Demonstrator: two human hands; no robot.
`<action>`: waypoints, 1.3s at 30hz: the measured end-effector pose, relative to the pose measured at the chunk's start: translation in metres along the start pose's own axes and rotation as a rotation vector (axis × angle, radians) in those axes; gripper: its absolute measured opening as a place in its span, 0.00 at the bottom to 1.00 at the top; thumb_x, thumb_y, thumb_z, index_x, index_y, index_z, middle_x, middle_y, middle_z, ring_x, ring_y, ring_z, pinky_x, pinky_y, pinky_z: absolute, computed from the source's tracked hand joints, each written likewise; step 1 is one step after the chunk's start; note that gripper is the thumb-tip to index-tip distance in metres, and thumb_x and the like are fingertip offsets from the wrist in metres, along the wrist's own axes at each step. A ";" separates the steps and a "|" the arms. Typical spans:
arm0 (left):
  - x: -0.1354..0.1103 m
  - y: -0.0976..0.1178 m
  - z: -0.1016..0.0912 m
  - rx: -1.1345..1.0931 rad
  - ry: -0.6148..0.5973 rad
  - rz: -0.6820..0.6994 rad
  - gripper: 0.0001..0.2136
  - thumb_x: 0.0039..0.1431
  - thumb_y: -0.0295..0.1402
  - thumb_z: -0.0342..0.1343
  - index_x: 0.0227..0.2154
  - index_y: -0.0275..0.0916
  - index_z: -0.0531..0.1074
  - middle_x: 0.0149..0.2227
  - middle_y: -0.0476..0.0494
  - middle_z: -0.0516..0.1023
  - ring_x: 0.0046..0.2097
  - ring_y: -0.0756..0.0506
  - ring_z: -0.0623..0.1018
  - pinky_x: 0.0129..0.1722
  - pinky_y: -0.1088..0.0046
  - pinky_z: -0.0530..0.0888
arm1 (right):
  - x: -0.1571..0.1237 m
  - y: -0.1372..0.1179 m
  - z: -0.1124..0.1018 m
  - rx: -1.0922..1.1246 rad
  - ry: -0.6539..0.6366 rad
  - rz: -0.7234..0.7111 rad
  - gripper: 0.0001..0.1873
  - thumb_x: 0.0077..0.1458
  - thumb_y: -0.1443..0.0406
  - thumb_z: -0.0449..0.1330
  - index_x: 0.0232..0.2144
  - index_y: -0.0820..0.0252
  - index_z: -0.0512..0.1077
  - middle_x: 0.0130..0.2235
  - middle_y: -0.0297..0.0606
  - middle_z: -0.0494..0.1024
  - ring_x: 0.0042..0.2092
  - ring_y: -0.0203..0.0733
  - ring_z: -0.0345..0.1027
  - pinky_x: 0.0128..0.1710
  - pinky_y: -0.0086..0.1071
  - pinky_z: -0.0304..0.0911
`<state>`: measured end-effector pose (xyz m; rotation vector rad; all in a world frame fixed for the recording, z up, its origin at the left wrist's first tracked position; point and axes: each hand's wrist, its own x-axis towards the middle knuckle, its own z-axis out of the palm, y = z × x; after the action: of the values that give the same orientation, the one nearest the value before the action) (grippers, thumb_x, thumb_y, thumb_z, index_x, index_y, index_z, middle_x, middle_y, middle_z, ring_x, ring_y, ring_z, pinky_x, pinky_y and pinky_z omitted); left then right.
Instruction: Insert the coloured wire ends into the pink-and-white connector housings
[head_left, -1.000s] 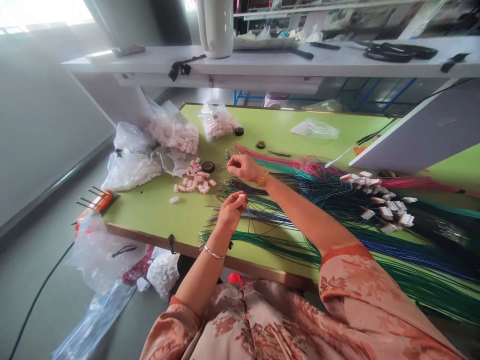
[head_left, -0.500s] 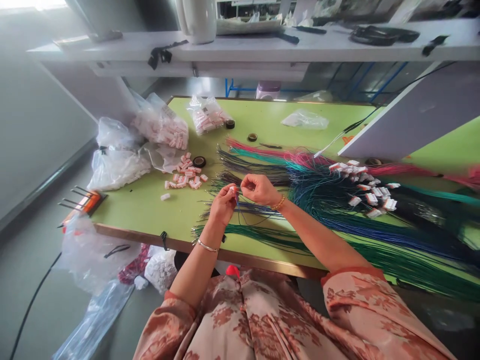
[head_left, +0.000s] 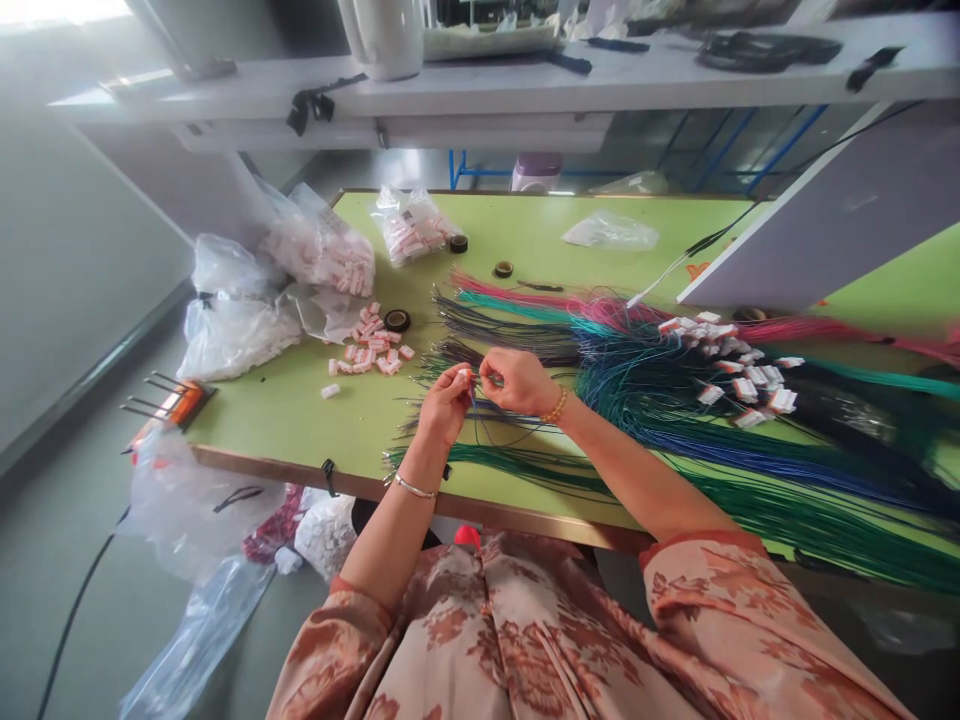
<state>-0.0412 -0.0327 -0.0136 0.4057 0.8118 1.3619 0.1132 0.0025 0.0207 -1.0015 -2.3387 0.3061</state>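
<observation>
My left hand (head_left: 444,408) pinches a small white and orange connector housing (head_left: 466,373) between thumb and fingertips. Blue wire (head_left: 474,402) hangs down from it. Close beside it on the right, my right hand (head_left: 521,383) is closed with its fingertips at the housing; a thin wire seems to be in that pinch, mostly hidden by the fingers. Under and behind both hands lie bundles of loose wires: black (head_left: 510,328), blue (head_left: 675,450) and green (head_left: 525,465). To the left is a pile of loose connector housings (head_left: 371,345).
Bags of housings (head_left: 330,255) and a white-filled bag (head_left: 236,330) stand at the left. Finished-looking wired connectors (head_left: 746,385) lie in a heap at the right. Tape rolls (head_left: 397,320) sit behind the pile. A shelf (head_left: 480,95) spans the back of the green table (head_left: 262,430).
My right hand has shifted slightly left, its fingertips now closer to the housing in my left hand. My left hand stays nearly in place, still holding the housing.
</observation>
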 end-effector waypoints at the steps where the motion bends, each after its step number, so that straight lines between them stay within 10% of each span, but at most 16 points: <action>1: 0.000 0.000 0.000 0.007 -0.003 0.008 0.11 0.47 0.28 0.69 0.34 0.36 0.76 0.28 0.50 0.76 0.29 0.56 0.73 0.32 0.80 0.69 | 0.000 0.000 0.000 -0.023 -0.005 -0.012 0.03 0.48 0.70 0.57 0.28 0.59 0.69 0.29 0.38 0.74 0.30 0.38 0.63 0.32 0.30 0.55; 30: -0.001 -0.009 0.000 0.155 0.108 0.116 0.13 0.41 0.29 0.71 0.31 0.35 0.77 0.27 0.50 0.76 0.29 0.55 0.73 0.34 0.77 0.69 | -0.005 0.000 0.032 0.139 0.061 0.169 0.05 0.51 0.66 0.56 0.24 0.58 0.66 0.26 0.37 0.73 0.27 0.36 0.61 0.30 0.30 0.54; 39: -0.001 -0.004 0.004 0.069 0.095 0.118 0.13 0.43 0.30 0.70 0.33 0.35 0.78 0.29 0.49 0.77 0.28 0.56 0.71 0.30 0.79 0.67 | 0.028 0.045 -0.006 0.414 0.071 0.243 0.11 0.56 0.59 0.57 0.31 0.62 0.73 0.27 0.34 0.76 0.28 0.34 0.64 0.30 0.27 0.59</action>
<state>-0.0354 -0.0337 -0.0129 0.4519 0.9272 1.4743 0.1277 0.0538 0.0181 -1.0628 -1.9754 0.7994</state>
